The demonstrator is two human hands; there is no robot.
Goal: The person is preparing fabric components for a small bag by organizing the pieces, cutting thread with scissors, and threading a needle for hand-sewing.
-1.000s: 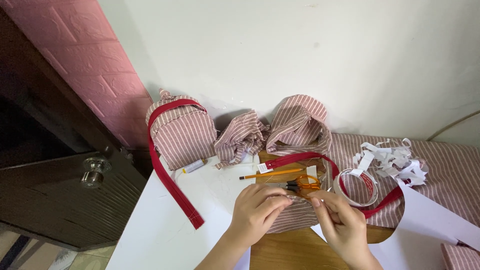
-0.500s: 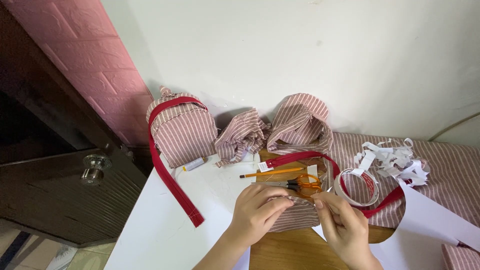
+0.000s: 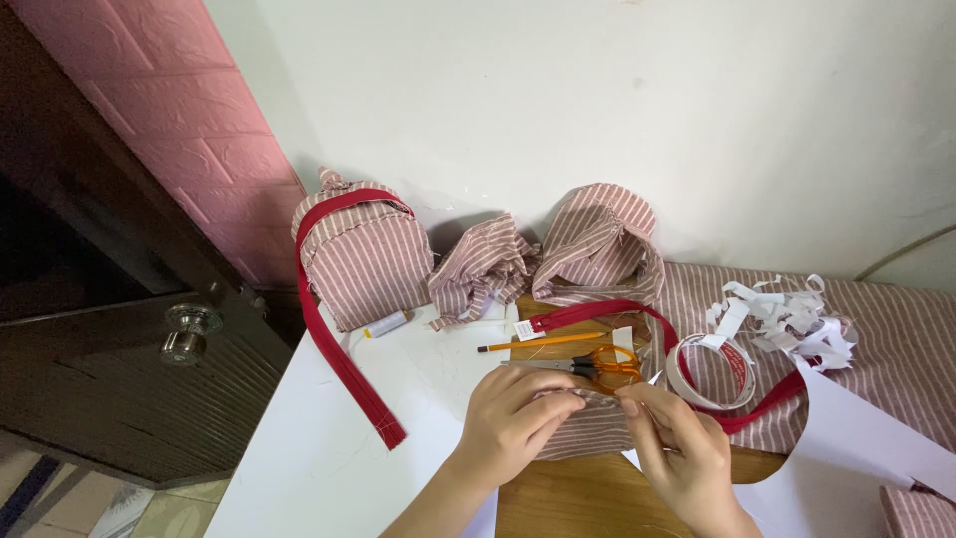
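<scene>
moved: nothing, both hands stay put | left hand (image 3: 518, 413) and right hand (image 3: 677, 443) pinched on striped fabric piece (image 3: 593, 428) at surface (image 3: 319, 468) front edge | scissors (image 3: 597, 366) just behind; bare room left

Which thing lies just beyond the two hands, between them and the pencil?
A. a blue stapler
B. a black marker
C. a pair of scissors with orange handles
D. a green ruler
C: the scissors with orange handles lie on the table just above the left hand and the right hand, which pinch a striped fabric piece; the pencil lies a little farther away.
</scene>
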